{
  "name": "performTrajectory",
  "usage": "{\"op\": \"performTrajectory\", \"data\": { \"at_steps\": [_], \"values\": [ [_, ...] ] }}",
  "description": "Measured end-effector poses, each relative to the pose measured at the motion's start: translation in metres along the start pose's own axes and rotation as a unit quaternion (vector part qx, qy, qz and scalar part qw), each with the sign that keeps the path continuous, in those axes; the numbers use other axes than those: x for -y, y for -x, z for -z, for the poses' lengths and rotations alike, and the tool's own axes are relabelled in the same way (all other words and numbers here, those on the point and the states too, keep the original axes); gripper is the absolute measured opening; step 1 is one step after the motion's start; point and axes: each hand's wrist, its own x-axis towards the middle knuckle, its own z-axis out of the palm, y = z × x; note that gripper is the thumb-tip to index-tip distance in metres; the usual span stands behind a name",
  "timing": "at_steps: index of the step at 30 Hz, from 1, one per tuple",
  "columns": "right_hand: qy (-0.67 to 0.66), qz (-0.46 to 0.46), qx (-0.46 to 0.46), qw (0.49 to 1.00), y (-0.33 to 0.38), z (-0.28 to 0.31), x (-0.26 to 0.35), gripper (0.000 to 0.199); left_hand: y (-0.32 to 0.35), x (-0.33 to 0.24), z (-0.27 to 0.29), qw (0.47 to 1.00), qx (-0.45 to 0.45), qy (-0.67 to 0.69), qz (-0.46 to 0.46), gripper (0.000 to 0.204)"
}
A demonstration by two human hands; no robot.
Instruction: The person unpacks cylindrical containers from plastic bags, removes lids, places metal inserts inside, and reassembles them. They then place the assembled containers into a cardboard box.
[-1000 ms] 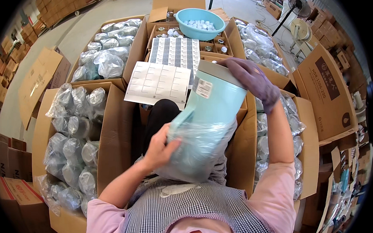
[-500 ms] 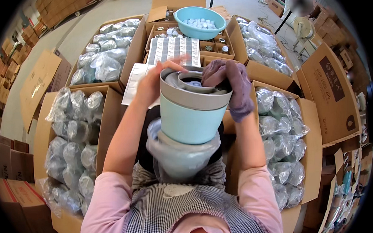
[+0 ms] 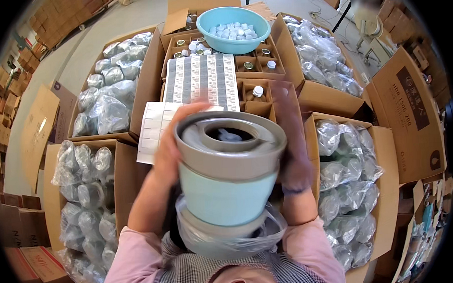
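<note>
A large cylindrical canister (image 3: 228,192), pale aqua with a broad grey collar, is raised close to my body. Its round top opening holds a small translucent piece (image 3: 230,135). Around its lower part hangs a loose clear plastic bag (image 3: 190,234). My bare left hand (image 3: 172,144) grips the grey collar from the left side, the fingers reaching over its far edge. My right hand (image 3: 293,148), in a purplish-grey glove, is smeared by motion beside the canister's right side; whether it touches the collar is unclear.
Cartons of bagged items (image 3: 90,198) flank me on both sides. Ahead lie printed label sheets (image 3: 201,84), a plain white sheet (image 3: 153,132) and a divided carton with capped bottles (image 3: 257,93). An aqua basin (image 3: 206,28) of small white caps sits on the carton.
The canister appears larger and lower in view, more upright. My right hand has left its top opening and moved to its right side. My left hand stays on the collar.
</note>
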Motion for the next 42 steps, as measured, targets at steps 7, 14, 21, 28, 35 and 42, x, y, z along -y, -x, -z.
{"op": "performTrajectory", "data": {
  "at_steps": [7,14,21,28,35,42],
  "values": [
    [-0.079,-0.006,-0.016,0.997,-0.017,-0.011,-0.005,0.068,-0.001,-0.014,-0.014,0.998,-0.038,-0.026,0.041,0.112],
    [-0.109,-0.103,-0.029,0.988,-0.052,-0.021,-0.027,0.076,-0.033,0.007,0.026,0.993,0.113,-0.015,-0.017,0.101],
    [0.137,-0.053,-0.203,0.968,-0.101,-0.023,-0.079,0.049,-0.064,0.101,0.03,0.978,-0.013,0.187,0.09,0.06],
    [0.316,0.124,0.01,0.941,-0.043,-0.027,-0.096,0.072,-0.049,0.099,-0.004,0.923,-0.056,0.338,0.177,0.067],
    [-0.286,-0.282,-0.056,0.914,-0.017,-0.026,-0.138,0.062,-0.05,0.136,-0.027,0.963,-0.019,-0.257,-0.082,0.065],
    [0.274,-0.019,-0.062,0.959,-0.012,-0.027,-0.092,0.068,-0.047,0.134,-0.045,0.994,-0.086,0.019,0.062,0.056]
  ]
}}
